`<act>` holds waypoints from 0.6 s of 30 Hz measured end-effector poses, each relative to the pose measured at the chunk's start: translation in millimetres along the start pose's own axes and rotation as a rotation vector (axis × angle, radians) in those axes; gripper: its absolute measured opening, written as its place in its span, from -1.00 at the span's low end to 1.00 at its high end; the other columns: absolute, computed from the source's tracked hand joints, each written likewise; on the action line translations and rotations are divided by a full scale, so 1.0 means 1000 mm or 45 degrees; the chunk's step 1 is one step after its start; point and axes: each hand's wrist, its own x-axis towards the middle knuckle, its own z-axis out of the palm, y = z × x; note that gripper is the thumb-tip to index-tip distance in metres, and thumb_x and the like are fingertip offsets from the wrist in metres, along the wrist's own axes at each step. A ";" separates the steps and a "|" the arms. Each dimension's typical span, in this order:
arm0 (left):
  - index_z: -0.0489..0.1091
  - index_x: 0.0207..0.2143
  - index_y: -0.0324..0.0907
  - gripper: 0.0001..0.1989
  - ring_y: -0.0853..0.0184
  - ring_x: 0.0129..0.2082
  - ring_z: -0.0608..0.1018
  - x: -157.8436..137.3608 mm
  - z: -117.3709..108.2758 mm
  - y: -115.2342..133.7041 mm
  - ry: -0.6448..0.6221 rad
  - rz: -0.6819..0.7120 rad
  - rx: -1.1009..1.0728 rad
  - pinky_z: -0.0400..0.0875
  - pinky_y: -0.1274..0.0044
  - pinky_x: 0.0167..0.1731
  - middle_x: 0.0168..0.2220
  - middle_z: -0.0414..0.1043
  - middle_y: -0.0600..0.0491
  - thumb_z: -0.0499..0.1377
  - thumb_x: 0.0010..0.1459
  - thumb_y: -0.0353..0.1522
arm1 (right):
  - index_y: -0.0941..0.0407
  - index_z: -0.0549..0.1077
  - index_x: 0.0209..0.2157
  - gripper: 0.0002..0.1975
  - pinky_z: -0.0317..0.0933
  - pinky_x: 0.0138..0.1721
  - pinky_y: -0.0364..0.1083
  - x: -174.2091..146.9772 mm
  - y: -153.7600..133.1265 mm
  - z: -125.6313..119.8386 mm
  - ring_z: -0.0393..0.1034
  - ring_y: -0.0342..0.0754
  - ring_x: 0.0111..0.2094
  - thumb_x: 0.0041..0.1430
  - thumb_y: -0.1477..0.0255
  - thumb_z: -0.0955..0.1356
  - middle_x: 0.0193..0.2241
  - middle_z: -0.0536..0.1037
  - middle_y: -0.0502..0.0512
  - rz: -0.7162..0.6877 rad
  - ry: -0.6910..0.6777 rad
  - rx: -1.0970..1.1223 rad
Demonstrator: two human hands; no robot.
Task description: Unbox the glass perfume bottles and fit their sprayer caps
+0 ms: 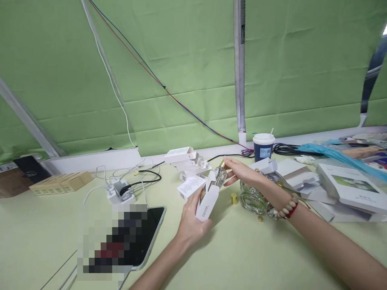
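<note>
My left hand (193, 223) is closed around a small white carton (208, 201), tilted, with its end flaps spread. At the carton's mouth is a clear glass perfume bottle (220, 175) with a gold cap (224, 164). The fingers of my right hand (238, 171) grip the bottle by its cap end. How far the bottle sits inside the carton is partly hidden by the flaps. Under my right forearm stand several more glass bottles (253, 202), partly covered by the arm. A loose gold cap (234, 198) and a smaller gold piece (260, 219) lie beside them.
Behind my left hand lies a pile of white cartons (181, 155). A tablet (149, 237) and a power strip (121, 193) with cables are at left, near tan boxes (62, 183). At right are a lidded cup (263, 147), opened white boxes (350, 187) and blue plastic (344, 157).
</note>
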 end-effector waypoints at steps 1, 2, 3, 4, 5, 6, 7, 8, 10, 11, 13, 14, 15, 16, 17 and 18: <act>0.03 0.19 -0.10 -0.14 0.17 0.16 0.23 0.000 0.000 0.001 0.002 -0.005 0.001 0.16 0.27 0.13 0.19 0.10 0.00 0.07 -0.27 -0.53 | 0.18 0.17 -0.26 -0.69 0.41 -0.43 -0.10 0.000 0.000 -0.002 0.43 -0.15 -0.43 0.32 0.22 0.05 -0.11 0.35 0.24 0.003 0.058 0.018; 0.02 0.20 -0.11 -0.15 0.17 0.17 0.22 0.000 0.000 0.001 0.008 -0.020 0.001 0.15 0.27 0.14 0.20 0.10 -0.01 0.07 -0.26 -0.52 | 0.18 0.17 -0.26 -0.70 0.40 -0.46 -0.12 0.000 -0.001 -0.004 0.42 -0.17 -0.45 0.32 0.23 0.05 -0.11 0.34 0.23 0.006 0.113 0.015; 0.01 0.20 -0.12 -0.15 0.17 0.17 0.22 0.001 0.000 0.001 0.017 -0.041 0.001 0.15 0.27 0.14 0.19 0.10 -0.01 0.07 -0.25 -0.52 | 0.18 0.17 -0.27 -0.70 0.38 -0.50 -0.14 0.001 -0.001 -0.006 0.40 -0.20 -0.49 0.32 0.24 0.06 -0.13 0.35 0.21 0.007 0.161 -0.010; 0.00 0.20 -0.13 -0.16 0.17 0.16 0.23 0.001 0.000 0.000 0.035 -0.064 0.005 0.15 0.27 0.14 0.19 0.10 -0.03 0.07 -0.23 -0.51 | 0.18 0.18 -0.28 -0.71 0.36 -0.54 -0.17 0.001 -0.001 -0.008 0.36 -0.22 -0.52 0.32 0.25 0.06 -0.17 0.36 0.18 0.007 0.193 -0.058; -0.01 0.21 -0.15 -0.17 0.17 0.16 0.23 0.002 0.000 0.000 0.063 -0.084 0.016 0.15 0.27 0.14 0.19 0.10 -0.04 0.07 -0.21 -0.50 | 0.18 0.20 -0.29 -0.72 0.33 -0.58 -0.19 0.001 0.000 -0.010 0.33 -0.24 -0.54 0.31 0.27 0.07 -0.21 0.36 0.16 0.003 0.204 -0.120; -0.03 0.21 -0.16 -0.18 0.16 0.16 0.23 0.003 0.000 -0.001 0.099 -0.093 0.036 0.15 0.26 0.14 0.19 0.09 -0.06 0.07 -0.19 -0.49 | 0.19 0.23 -0.30 -0.72 0.31 -0.61 -0.21 0.002 0.002 -0.012 0.29 -0.24 -0.55 0.31 0.28 0.08 -0.26 0.37 0.14 -0.009 0.189 -0.186; -0.04 0.21 -0.18 -0.19 0.16 0.16 0.23 0.003 0.001 -0.002 0.137 -0.090 0.065 0.15 0.26 0.14 0.19 0.09 -0.08 0.08 -0.16 -0.48 | 0.19 0.26 -0.29 -0.72 0.29 -0.62 -0.22 0.003 0.003 -0.013 0.28 -0.23 -0.54 0.30 0.29 0.10 -0.29 0.37 0.12 -0.024 0.160 -0.245; -0.03 0.21 -0.18 -0.22 0.16 0.16 0.22 0.004 0.001 -0.003 0.172 -0.080 0.098 0.16 0.26 0.13 0.18 0.08 -0.10 0.07 -0.14 -0.47 | 0.19 0.29 -0.28 -0.72 0.29 -0.62 -0.23 0.003 0.005 -0.013 0.27 -0.23 -0.52 0.29 0.29 0.11 -0.31 0.37 0.12 -0.033 0.129 -0.295; 0.03 0.18 -0.18 -0.31 0.18 0.13 0.26 0.005 0.000 -0.003 0.213 -0.070 0.143 0.21 0.30 0.09 0.16 0.10 -0.10 0.06 -0.08 -0.45 | 0.20 0.33 -0.25 -0.71 0.29 -0.61 -0.24 0.003 0.007 -0.012 0.27 -0.22 -0.48 0.27 0.29 0.14 -0.29 0.39 0.12 -0.041 0.076 -0.364; 0.07 0.15 -0.18 -0.37 0.20 0.10 0.29 0.005 0.000 -0.003 0.218 -0.071 0.146 0.24 0.33 0.05 0.13 0.13 -0.10 0.05 -0.04 -0.44 | 0.20 0.34 -0.25 -0.71 0.30 -0.60 -0.25 0.003 0.007 -0.010 0.27 -0.22 -0.47 0.26 0.28 0.15 -0.26 0.39 0.13 -0.043 0.059 -0.390; 0.16 0.07 -0.17 -0.51 0.24 0.01 0.35 0.006 -0.001 -0.001 0.228 -0.080 0.134 0.29 0.38 -0.01 0.05 0.20 -0.08 0.03 0.03 -0.39 | 0.22 0.35 -0.27 -0.71 0.32 -0.56 -0.23 0.001 0.008 -0.006 0.28 -0.21 -0.44 0.24 0.28 0.17 -0.23 0.40 0.13 -0.052 0.013 -0.439; 0.19 0.03 -0.17 -0.57 0.26 -0.02 0.37 0.006 -0.002 -0.001 0.247 -0.081 0.126 0.29 0.39 -0.03 0.01 0.23 -0.07 0.03 0.06 -0.35 | 0.22 0.35 -0.29 -0.71 0.33 -0.55 -0.22 0.000 0.008 -0.004 0.29 -0.20 -0.42 0.23 0.27 0.18 -0.23 0.40 0.14 -0.064 -0.016 -0.468; 0.21 0.00 -0.16 -0.60 0.27 -0.04 0.38 0.005 -0.002 0.000 0.270 -0.079 0.114 0.29 0.40 -0.04 -0.02 0.25 -0.06 0.03 0.09 -0.31 | 0.22 0.36 -0.30 -0.71 0.33 -0.54 -0.22 -0.001 0.008 -0.001 0.31 -0.17 -0.39 0.21 0.27 0.20 -0.24 0.41 0.14 -0.083 -0.044 -0.504; 0.21 -0.01 -0.15 -0.62 0.27 -0.04 0.37 0.005 -0.002 0.000 0.293 -0.081 0.096 0.28 0.40 -0.04 -0.03 0.26 -0.05 0.03 0.11 -0.27 | 0.22 0.37 -0.32 -0.70 0.32 -0.55 -0.21 -0.002 0.009 0.000 0.32 -0.15 -0.37 0.20 0.25 0.21 -0.25 0.42 0.14 -0.103 -0.065 -0.550; 0.19 0.00 -0.15 -0.61 0.28 -0.03 0.36 0.005 -0.002 0.000 0.309 -0.089 0.070 0.28 0.40 -0.03 -0.03 0.25 -0.04 0.02 0.13 -0.24 | 0.22 0.38 -0.34 -0.69 0.30 -0.55 -0.21 -0.002 0.010 0.002 0.33 -0.13 -0.37 0.18 0.24 0.22 -0.27 0.43 0.14 -0.129 -0.077 -0.611; 0.14 0.04 -0.14 -0.58 0.28 -0.01 0.35 0.005 -0.002 -0.001 0.315 -0.102 0.037 0.28 0.41 -0.03 0.00 0.24 -0.04 0.01 0.14 -0.22 | 0.22 0.39 -0.37 -0.67 0.27 -0.55 -0.21 -0.002 0.011 0.003 0.33 -0.12 -0.38 0.16 0.21 0.23 -0.31 0.44 0.14 -0.161 -0.075 -0.685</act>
